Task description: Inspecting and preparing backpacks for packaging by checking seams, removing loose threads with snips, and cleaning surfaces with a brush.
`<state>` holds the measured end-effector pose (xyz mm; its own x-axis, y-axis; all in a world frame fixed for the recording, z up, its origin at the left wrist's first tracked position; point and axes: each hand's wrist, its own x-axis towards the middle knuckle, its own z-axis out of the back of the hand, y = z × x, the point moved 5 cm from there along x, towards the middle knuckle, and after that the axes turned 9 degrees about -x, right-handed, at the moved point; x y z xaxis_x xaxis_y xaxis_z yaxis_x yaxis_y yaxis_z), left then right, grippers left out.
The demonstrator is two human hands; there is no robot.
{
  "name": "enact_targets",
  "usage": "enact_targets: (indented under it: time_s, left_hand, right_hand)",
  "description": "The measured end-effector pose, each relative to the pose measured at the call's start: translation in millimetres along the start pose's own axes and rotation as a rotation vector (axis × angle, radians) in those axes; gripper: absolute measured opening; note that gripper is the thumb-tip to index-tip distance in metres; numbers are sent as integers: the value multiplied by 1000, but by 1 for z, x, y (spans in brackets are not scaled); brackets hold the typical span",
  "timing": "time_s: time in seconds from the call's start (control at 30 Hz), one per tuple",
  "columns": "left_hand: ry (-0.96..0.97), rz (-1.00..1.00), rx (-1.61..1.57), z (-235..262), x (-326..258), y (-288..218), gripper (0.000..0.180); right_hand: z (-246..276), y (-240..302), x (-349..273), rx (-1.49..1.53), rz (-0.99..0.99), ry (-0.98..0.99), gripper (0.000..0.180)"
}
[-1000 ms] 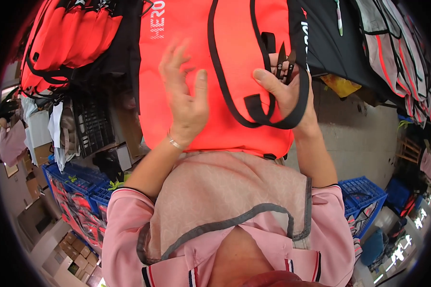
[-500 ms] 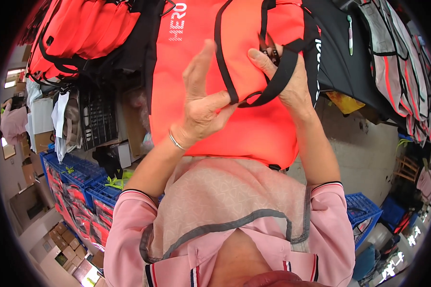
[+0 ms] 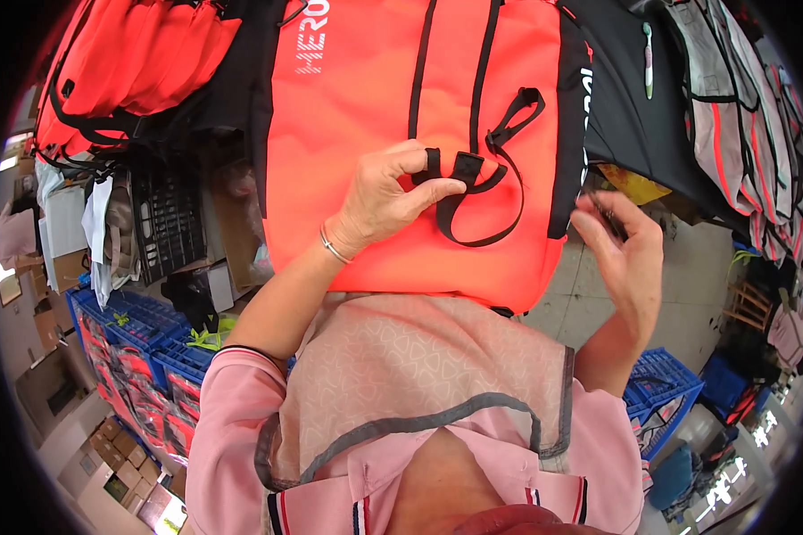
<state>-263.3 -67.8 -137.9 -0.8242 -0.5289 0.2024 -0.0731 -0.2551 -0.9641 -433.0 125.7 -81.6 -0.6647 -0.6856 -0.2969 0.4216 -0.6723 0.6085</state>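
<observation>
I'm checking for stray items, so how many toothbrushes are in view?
1: a toothbrush lies on the black fabric to the right of the orange bag. Others may be hidden underneath.

Left forearm [image 3: 285, 299] slants up and inward, left hand [image 3: 385, 194] leading, thumb stretched rightward below a bent index finger! Well apart, out on the right, the right hand [image 3: 623, 254] sits slightly nearer the body, fingers curled, thumb tip close to the index, right forearm [image 3: 614, 348] steeply raised!
</observation>
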Motion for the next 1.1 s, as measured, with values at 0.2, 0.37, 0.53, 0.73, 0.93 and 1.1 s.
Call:
enact_targets:
  time_s: [0.2,0.37,0.53,0.73,0.93,1.1]
  left_hand:
    - [24,-41,70,2,-1,6,15]
    - [36,-705,660,-5,-15,-2,11]
    - [46,-725,669,-8,-17,2,10]
    - [63,-718,652,-9,-16,3,10]
    - [49,-709,656,-10,-18,5,7]
    - [54,-702,662,-10,-18,6,7]
  right_hand:
    - [-34,37,20,295,295,-138,27]
    - [-33,42,13,17,494,-342,31]
    - [-43,41,4,-355,715,-509,30]
    - [-52,39,2,-519,726,-529,31]
    - [-55,38,3,-524,709,-509,31]
    - [-55,40,2,-534,709,-483,30]
